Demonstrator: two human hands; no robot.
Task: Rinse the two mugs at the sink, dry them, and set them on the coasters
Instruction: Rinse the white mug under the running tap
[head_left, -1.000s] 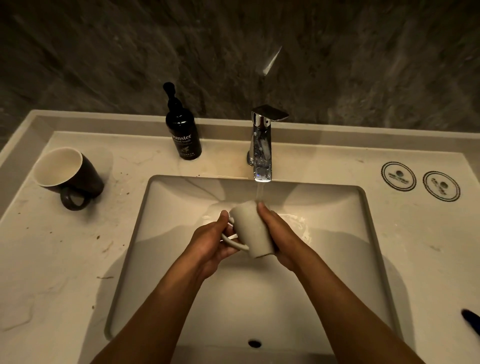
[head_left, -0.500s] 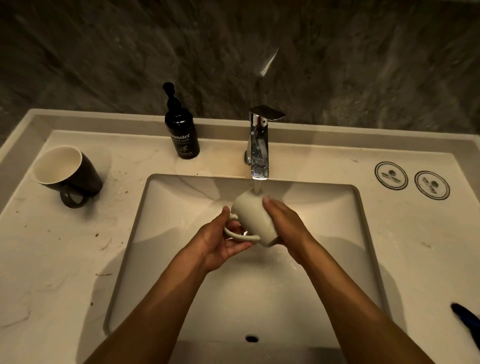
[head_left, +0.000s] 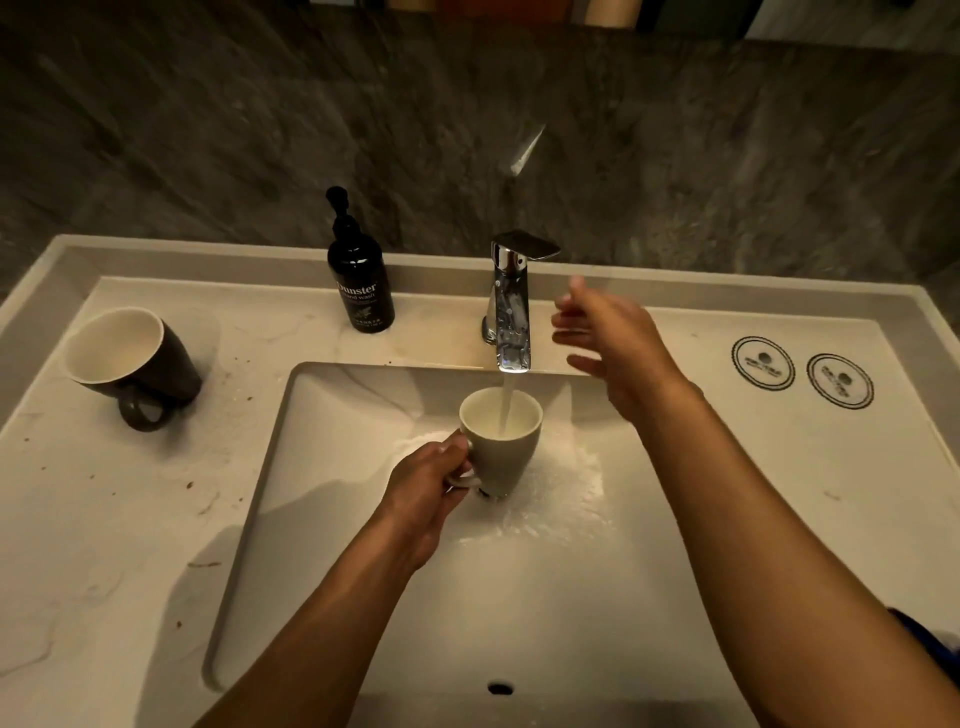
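Observation:
A pale grey mug (head_left: 503, 448) stands upright under the running chrome faucet (head_left: 511, 306), and water streams into it over the sink basin (head_left: 332, 499). My left hand (head_left: 427, 493) grips the mug by its handle. My right hand (head_left: 608, 338) is off the mug, raised to the right of the faucet with fingers spread and nothing in it. A black mug (head_left: 132, 364) with a cream inside lies tilted on the counter at the left. Two round coasters (head_left: 762, 362) (head_left: 839, 380) sit side by side on the counter at the right.
A black pump bottle of hand wash (head_left: 359, 283) stands behind the basin, left of the faucet. Dark specks dot the counter (head_left: 104, 519) on the left. Something blue (head_left: 930, 644) shows at the right edge. A dark stone wall rises behind.
The grey mug has turned from tilted to upright under the stream. My right hand has let go of it and risen beside the faucet; my left hand now holds it alone.

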